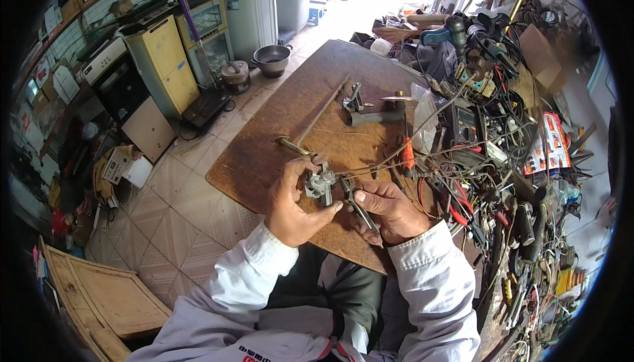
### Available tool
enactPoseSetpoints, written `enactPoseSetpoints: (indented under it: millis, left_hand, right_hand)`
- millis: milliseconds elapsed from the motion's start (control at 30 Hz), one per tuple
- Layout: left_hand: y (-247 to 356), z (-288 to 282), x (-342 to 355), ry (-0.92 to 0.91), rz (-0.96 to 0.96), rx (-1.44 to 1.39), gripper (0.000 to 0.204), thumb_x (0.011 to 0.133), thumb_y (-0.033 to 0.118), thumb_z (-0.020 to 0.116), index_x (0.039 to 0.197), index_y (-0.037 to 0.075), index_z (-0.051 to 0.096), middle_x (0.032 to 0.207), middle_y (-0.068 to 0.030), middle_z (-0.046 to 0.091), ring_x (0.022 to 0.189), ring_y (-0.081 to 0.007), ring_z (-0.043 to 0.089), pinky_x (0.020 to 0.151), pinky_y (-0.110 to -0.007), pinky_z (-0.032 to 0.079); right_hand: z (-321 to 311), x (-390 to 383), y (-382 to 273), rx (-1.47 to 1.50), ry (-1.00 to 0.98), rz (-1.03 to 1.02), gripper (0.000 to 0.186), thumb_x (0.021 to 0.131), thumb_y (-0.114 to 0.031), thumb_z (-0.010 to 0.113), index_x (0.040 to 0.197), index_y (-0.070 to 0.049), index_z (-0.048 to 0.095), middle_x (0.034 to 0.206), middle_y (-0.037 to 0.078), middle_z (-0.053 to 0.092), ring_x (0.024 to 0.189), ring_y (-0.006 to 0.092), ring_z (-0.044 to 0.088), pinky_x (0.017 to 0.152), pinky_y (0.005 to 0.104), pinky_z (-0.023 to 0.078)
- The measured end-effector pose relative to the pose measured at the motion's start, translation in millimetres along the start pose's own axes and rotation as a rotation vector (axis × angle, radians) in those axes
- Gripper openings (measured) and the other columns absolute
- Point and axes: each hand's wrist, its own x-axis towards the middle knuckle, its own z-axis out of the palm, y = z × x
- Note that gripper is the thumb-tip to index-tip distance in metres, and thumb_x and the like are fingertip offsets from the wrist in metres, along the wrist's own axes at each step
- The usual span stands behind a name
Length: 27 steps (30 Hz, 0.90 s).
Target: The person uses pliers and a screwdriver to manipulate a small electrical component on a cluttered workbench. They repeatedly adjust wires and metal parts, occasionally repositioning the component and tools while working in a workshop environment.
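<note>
Above the near part of the brown wooden table [264, 134], my left hand [288, 211] is closed on a small grey cast-metal part [320, 187], with the thumb stretched along its near side. My right hand [398, 211] pinches a slim dark metal tool [363, 213] whose exact kind I cannot make out. The tool's upper end comes close to the metal part; whether they touch I cannot tell. Farther back lie a hammer [322, 112] with a thin handle, another small metal part [354, 98], a dark tube-like piece [376, 118] and a round flat disc [399, 98]. An orange-handled tool [407, 156] rests toward the right.
A heap of wires, tools and scrap [502, 137] crowds the right side, with red-handled pliers [457, 209] near the table. Long thin rods or wires [429, 154] reach over the tabletop. A dark pot [271, 60] and appliances [160, 65] stand on the tiled floor [173, 210] at left.
</note>
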Motion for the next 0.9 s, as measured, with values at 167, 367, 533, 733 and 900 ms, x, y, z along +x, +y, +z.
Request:
enactPoseSetpoints:
  millis: [167, 367, 533, 733, 900]
  left_hand:
    - [6, -18, 6, -0.238, -0.292, -0.387, 0.061, 0.075, 0.002, 0.083, 0.126, -0.002, 0.050, 0.117, -0.0128, 0.065, 0.102, -0.0166, 0.067, 0.090, -0.033, 0.056]
    - [15, -32, 14, -0.596, -0.551, -0.573, 0.069, 0.082, 0.027, 0.078, 0.133, -0.009, 0.049, 0.101, -0.0111, 0.066, 0.066, -0.0125, 0.062, 0.060, -0.029, 0.054]
    - [16, -39, 20, -0.712, -0.686, -0.636, 0.070, 0.086, 0.033, 0.070, 0.136, -0.011, 0.049, 0.099, -0.0116, 0.066, 0.053, -0.0110, 0.053, 0.051, -0.028, 0.048]
    - [20, -38, 25, -0.688, -0.689, -0.629, 0.076, 0.085, 0.044, 0.071, 0.133, -0.012, 0.049, 0.100, -0.0144, 0.068, 0.053, -0.0133, 0.059, 0.050, -0.027, 0.049]
    - [1, -30, 11, -0.406, -0.468, -0.719, 0.065, 0.082, 0.016, 0.083, 0.134, -0.001, 0.047, 0.119, -0.0154, 0.064, 0.089, -0.0221, 0.070, 0.080, -0.035, 0.058]
  right_hand:
    - [-18, -5, -11, -0.250, -0.045, -0.076, 0.030, 0.098, -0.024, 0.072, 0.111, 0.003, 0.073, 0.075, 0.003, 0.065, 0.056, 0.0080, 0.055, 0.049, 0.0236, 0.041]
    - [-34, -11, -23, -0.658, -0.148, -0.118, 0.019, 0.093, -0.018, 0.077, 0.098, 0.000, 0.078, 0.068, 0.000, 0.061, 0.062, 0.0082, 0.053, 0.053, 0.0286, 0.040]
    - [-31, -10, -23, -0.767, -0.217, -0.189, 0.020, 0.094, -0.019, 0.077, 0.094, 0.002, 0.077, 0.066, 0.003, 0.059, 0.061, 0.0090, 0.050, 0.054, 0.0323, 0.038]
    - [-26, -13, -26, -0.664, -0.173, -0.113, 0.018, 0.095, -0.016, 0.075, 0.098, 0.001, 0.078, 0.070, 0.002, 0.064, 0.060, 0.0088, 0.054, 0.053, 0.0285, 0.041]
    - [-34, -12, -22, -0.517, -0.047, -0.117, 0.026, 0.094, -0.022, 0.077, 0.095, 0.004, 0.074, 0.068, 0.006, 0.066, 0.056, 0.0109, 0.058, 0.050, 0.0255, 0.044]
